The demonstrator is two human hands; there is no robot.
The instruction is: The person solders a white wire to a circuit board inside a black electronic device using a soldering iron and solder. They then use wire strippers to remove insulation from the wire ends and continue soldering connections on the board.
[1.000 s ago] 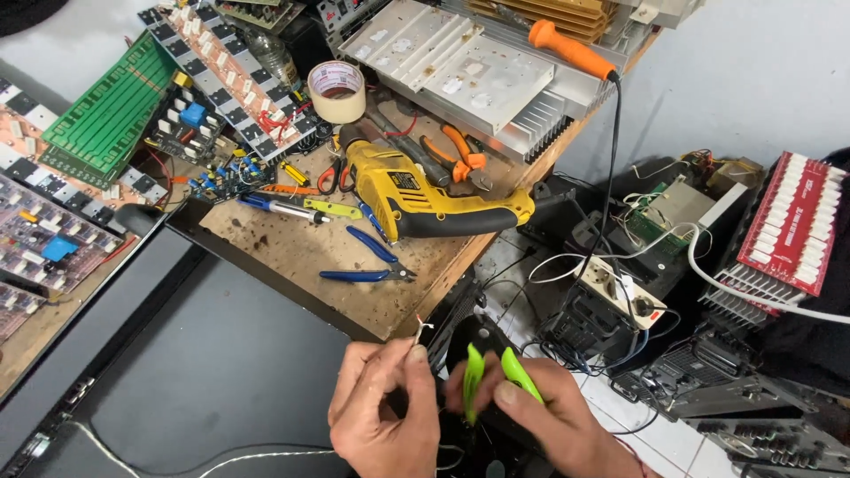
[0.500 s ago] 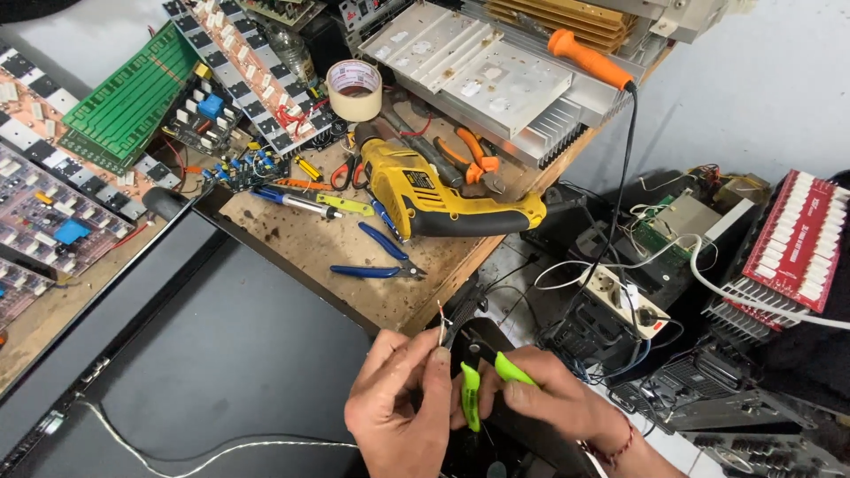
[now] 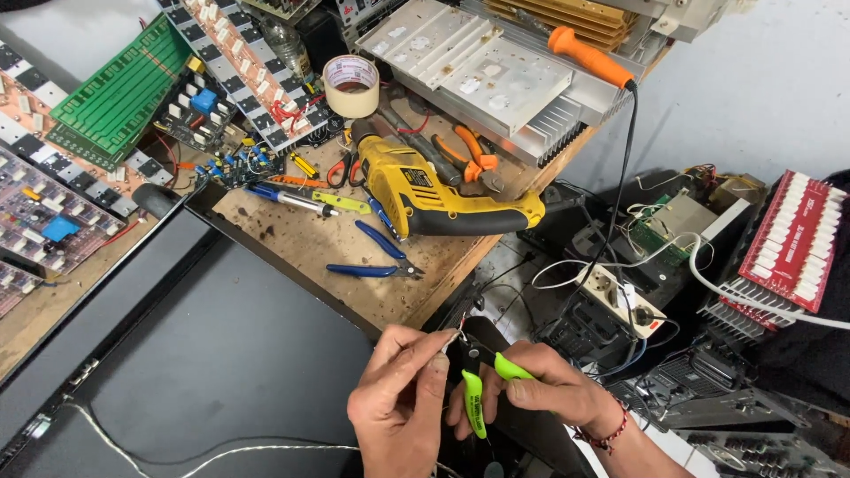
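Left hand (image 3: 403, 403) had shifted since a second earlier, now pinching a thin bare-tipped wire (image 3: 453, 339) between thumb and fingers. Right hand (image 3: 544, 394) was closed round green-handled cutters (image 3: 478, 394), handles squeezed nearer together than before, jaws at the wire end, so likely mid strip or trim. Both sat low centre, below the bench (image 3: 354, 283). Yellow drill (image 3: 443, 196) lay up right.

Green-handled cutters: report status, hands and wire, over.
Right hand grips green-handled cutters. Left hand pinches thin wire at its frayed tip. Yellow drill and blue pliers lie on the bench behind, apart.
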